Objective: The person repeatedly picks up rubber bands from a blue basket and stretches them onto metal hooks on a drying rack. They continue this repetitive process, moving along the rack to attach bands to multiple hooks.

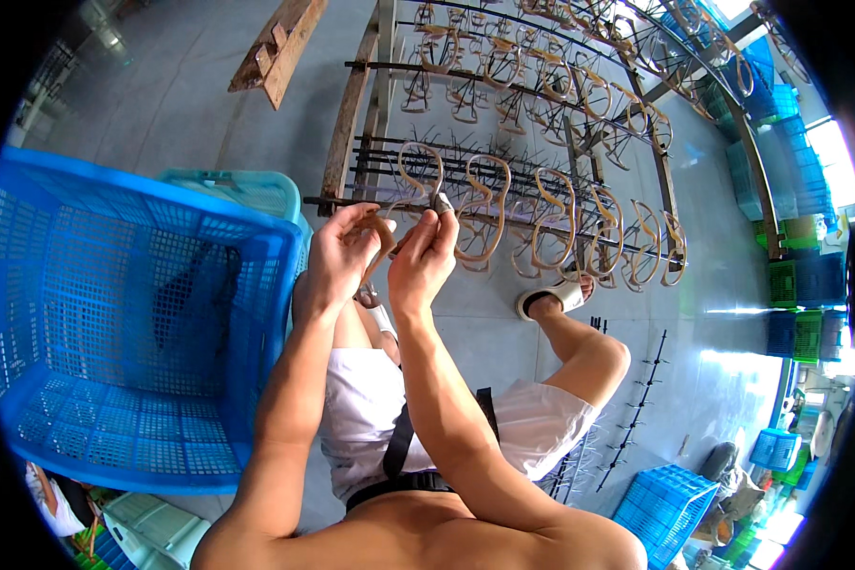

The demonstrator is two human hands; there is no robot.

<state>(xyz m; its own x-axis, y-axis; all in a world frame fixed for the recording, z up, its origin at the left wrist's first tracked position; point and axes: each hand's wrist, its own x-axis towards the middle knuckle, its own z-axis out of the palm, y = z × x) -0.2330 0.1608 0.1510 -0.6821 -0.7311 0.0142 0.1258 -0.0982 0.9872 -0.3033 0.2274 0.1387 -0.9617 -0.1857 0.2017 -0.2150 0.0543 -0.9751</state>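
Note:
My left hand (340,249) is closed, thumb and fingers pinching a brown curved piece (382,245) that hangs down between my hands. Close beside it, my right hand (424,258) is closed at the left end of a dark rack bar (328,201). What its fingertips pinch is mostly hidden; a whitish wrap shows at one fingertip. Right above my hands stands a tan curved loop (420,163), its lower part hidden by my fingers. Further right along that bar hang several tan figure-eight loops (484,209).
The wooden rack (348,133) carries more bars of loops behind. A big blue mesh basket (142,465) stands at my left, with a pale green crate (247,188) behind it. A spiked dark rod (636,404) lies on the floor at right, near another blue basket (670,508).

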